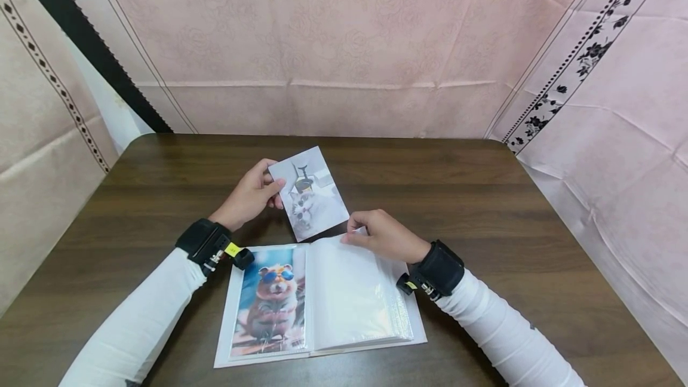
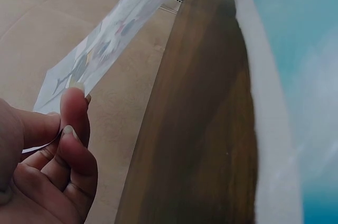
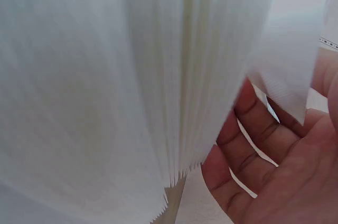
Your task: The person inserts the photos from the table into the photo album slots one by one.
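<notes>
My left hand (image 1: 251,193) pinches the left edge of a photo card (image 1: 312,193) between thumb and fingers, above the far edge of the album. The card is tilted and shows a pale animal picture with a dark glass. An open photo album (image 1: 223,339) lies on the table below; its left page holds a picture of a hamster in sunglasses (image 1: 275,303). At the top of the right page my right hand (image 1: 387,235) pinches the edge of a clear, blank sleeve (image 1: 355,297). In the right wrist view, a stack of sleeves (image 3: 195,76) fans out beside the fingers (image 3: 259,134).
The album rests on a dark wooden table (image 1: 537,291). Pale patterned cloth (image 1: 344,34) hangs behind the table's far edge and on both sides. A black strip (image 1: 97,46) runs down the cloth at the left.
</notes>
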`<state>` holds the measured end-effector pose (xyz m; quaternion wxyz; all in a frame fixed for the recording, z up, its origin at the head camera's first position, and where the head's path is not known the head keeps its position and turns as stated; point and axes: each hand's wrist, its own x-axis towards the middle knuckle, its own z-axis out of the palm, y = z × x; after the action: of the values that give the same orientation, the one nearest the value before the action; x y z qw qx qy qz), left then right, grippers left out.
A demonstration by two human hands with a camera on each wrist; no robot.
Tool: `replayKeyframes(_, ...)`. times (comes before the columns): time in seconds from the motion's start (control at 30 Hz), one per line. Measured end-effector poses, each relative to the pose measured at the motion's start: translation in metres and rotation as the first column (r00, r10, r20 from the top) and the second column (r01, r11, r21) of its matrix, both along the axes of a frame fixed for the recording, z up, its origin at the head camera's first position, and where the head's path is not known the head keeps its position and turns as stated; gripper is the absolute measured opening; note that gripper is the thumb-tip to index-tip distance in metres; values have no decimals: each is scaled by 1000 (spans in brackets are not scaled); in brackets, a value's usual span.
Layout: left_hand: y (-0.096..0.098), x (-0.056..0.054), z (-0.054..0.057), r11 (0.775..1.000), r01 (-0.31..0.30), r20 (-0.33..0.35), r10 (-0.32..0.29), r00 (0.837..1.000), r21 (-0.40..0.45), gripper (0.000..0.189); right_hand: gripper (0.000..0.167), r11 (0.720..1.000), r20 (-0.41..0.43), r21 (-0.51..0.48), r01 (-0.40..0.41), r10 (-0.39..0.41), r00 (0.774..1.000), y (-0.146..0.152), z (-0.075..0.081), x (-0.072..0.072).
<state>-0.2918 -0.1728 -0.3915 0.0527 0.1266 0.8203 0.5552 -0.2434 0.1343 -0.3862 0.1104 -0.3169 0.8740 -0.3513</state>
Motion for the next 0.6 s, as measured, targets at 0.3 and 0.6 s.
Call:
replayKeyframes(0.3,2,0,-1,1000,-11,15,11,1000,-14,36,10,1000,23,-19,-14,14,1000,4,0,-3)
replayKeyframes(0.6,4,0,-1,1000,-15,60,15,998,3,34,8,994,14,-73,-79,80,997,8,3,-4)
